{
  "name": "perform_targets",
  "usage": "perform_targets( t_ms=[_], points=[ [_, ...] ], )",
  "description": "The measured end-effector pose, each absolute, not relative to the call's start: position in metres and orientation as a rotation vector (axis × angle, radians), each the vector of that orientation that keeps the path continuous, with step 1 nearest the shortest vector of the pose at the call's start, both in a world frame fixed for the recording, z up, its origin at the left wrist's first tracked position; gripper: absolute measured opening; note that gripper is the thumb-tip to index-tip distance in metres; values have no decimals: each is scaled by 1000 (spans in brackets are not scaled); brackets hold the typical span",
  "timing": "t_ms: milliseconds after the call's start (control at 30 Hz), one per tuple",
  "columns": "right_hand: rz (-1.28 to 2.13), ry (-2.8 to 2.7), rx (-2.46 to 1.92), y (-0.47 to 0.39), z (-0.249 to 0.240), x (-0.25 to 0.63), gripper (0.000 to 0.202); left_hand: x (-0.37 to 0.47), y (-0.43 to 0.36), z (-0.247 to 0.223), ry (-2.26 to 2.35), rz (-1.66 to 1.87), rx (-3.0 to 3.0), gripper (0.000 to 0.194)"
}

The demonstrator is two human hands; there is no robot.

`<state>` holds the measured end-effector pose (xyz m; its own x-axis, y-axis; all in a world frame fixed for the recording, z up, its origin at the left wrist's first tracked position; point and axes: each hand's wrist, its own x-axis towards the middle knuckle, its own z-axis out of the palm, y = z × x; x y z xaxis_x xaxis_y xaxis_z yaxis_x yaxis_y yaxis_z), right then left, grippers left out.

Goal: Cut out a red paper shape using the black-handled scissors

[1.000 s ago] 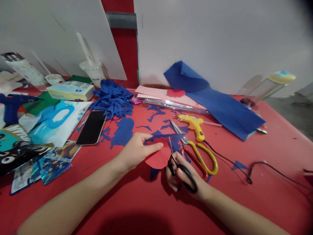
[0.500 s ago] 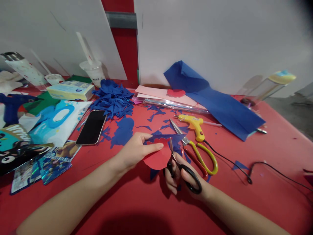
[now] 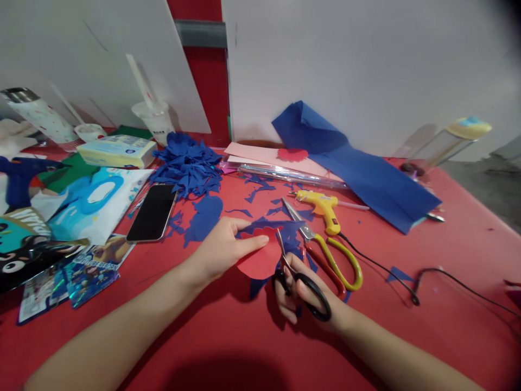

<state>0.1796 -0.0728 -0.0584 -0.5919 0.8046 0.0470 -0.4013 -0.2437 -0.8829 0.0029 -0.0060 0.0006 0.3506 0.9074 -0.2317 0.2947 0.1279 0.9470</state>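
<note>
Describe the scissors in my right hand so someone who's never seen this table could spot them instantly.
At the red table, find the red paper in your left hand. Just right of it, your right hand holds the scissors, blades at the paper's edge. Black handles set them apart from the other pair lying nearby, which has one red and one yellow handle.

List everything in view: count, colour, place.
Held paper: one, red, centre
Held scissors: one, black, centre
Large scissors: one, yellow, red, right
Glue guns: two, yellow right, blue left
Phone: one, black, left
Paper pile: one, blue, behind phone
Scraps: many, blue, centre
Long sheet: one, blue, back right
Pink sheets: uncounted, back
Scalloped piece: one, red, back
Cups: two, white, left
Flask: one, white, left
Packets, cards: several, multicoloured, left
Table: one, red, beneath
Left grip: one, centre
Right grip: one, centre
</note>
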Motion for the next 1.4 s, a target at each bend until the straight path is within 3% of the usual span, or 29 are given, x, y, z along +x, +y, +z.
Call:
perform_targets(
  t_ms=[1400],
  points=[
    [1890, -1130, -603, -74, -58, 178, 34, 14, -17, -8, 1051, 745, 1104, 15]
  ],
)
